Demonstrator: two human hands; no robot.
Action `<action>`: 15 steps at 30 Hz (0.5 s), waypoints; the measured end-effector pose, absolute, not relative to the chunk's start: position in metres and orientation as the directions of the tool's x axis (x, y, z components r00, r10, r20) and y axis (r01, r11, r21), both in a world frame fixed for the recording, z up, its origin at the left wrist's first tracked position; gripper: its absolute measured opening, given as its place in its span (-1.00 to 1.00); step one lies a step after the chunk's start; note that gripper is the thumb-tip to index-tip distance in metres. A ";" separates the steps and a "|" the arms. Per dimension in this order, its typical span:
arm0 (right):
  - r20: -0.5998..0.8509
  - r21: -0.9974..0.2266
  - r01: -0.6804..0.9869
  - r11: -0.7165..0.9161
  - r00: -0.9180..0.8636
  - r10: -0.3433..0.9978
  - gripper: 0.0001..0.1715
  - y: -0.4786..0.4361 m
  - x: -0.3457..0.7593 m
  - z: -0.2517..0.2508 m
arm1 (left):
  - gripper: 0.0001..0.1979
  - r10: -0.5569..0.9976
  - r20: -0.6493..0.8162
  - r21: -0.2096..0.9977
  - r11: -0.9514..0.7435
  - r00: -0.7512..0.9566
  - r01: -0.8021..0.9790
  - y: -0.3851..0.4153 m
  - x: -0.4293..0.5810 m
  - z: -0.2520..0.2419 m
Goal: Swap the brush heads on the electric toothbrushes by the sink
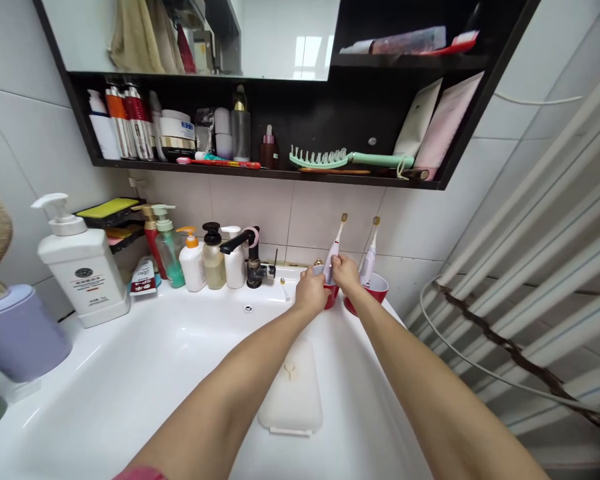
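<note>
From the left, we see one big white pump bottle, then one black faucet behind the white sink. Our left hand wraps its fingers around the first red cup; our right hand pinches the handle of the toothbrush standing in it. We judge the brush is not yet lifted out. We count two red cups and two toothbrushes; the second toothbrush stands untouched in the second cup.

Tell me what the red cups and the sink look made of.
Red cups: probably glossy plastic, going by the even colour and thin rim. Sink: likely glazed ceramic, white with bright reflections. Both hands hold a toothbrush there.
</note>
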State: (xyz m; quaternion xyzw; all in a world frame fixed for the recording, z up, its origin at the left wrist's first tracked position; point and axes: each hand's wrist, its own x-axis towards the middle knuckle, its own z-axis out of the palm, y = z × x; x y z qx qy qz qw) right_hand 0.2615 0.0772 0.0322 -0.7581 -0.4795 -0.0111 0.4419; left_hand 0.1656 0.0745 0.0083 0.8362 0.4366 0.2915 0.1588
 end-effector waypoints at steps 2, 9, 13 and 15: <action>0.441 -0.647 0.745 -0.162 0.540 0.717 -0.65 0.086 0.267 0.031 | -0.79 0.827 0.345 0.526 -0.562 0.445 0.638 0.080 0.173 0.008; 0.462 -0.631 0.763 -0.140 0.514 0.723 -0.65 0.093 0.273 0.024 | -0.74 0.834 0.323 0.591 -0.547 0.447 0.593 0.086 0.180 0.011; 0.510 -0.630 0.768 -0.111 0.518 0.687 -0.62 0.080 0.267 0.028 | -0.67 0.836 0.329 0.662 -0.536 0.439 0.524 0.082 0.168 0.017; 0.550 -0.626 0.773 -0.098 0.528 0.647 -0.58 0.066 0.259 0.031 | -0.63 0.846 0.343 0.707 -0.519 0.409 0.480 0.077 0.158 0.021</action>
